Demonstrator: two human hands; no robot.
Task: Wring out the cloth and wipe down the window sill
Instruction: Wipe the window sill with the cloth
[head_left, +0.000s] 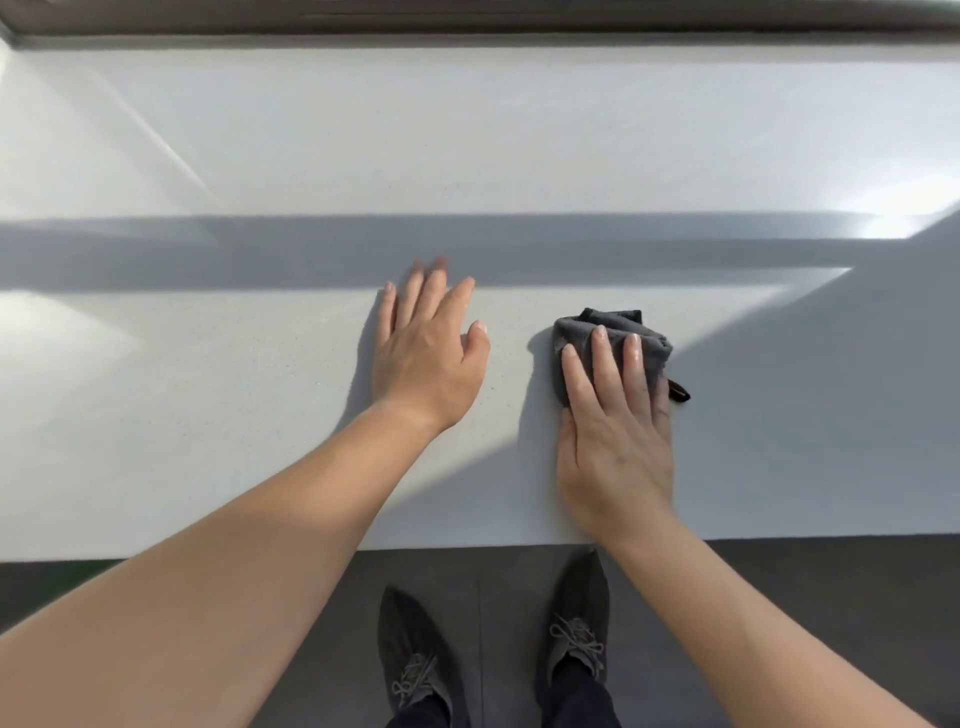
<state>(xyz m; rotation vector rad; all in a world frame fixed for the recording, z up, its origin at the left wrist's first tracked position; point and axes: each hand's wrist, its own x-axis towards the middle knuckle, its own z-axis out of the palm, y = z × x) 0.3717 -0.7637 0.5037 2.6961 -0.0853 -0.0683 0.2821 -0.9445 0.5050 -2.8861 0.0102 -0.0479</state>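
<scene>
The wide white window sill (260, 389) fills most of the view, crossed by bands of sun and shadow. A folded dark grey cloth (576, 325) lies on it right of centre, with a small brown tag sticking out at its right side. My right hand (613, 431) lies flat on top of the cloth, fingers spread and pressing it onto the sill. My left hand (426, 353) rests palm down on the bare sill to the left of the cloth, fingers apart, holding nothing.
The dark window frame (467, 21) runs along the far edge of the sill. The sill's front edge crosses the lower part of the view. Below it is a dark tiled floor (831, 597), with my two grey shoes (576, 634).
</scene>
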